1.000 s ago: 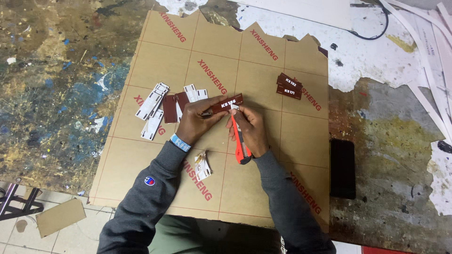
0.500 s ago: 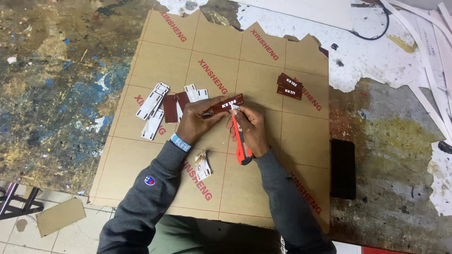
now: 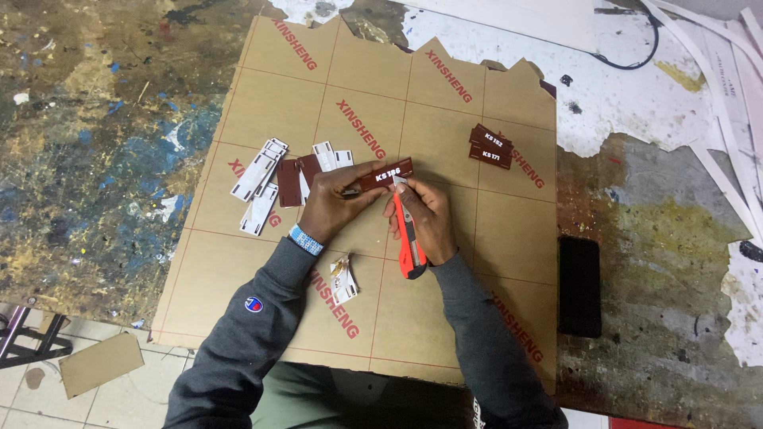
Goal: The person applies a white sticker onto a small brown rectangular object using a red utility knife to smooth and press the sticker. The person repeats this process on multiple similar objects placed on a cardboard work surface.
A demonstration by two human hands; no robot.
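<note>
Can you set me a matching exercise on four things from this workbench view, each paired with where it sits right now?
Things:
1. Dark brown rectangular plaque
2. Orange utility knife
3. Flat black rectangular slab
4. Crumpled scrap of peeled backing

Places:
A. On the bare paint-stained bench, right of the cardboard sheet
B. Gripped in the right hand
C. On the cardboard, between the two forearms
D. Pinched in the left hand

Pairs: 1-D, 2-B, 3-A, 4-C
</note>
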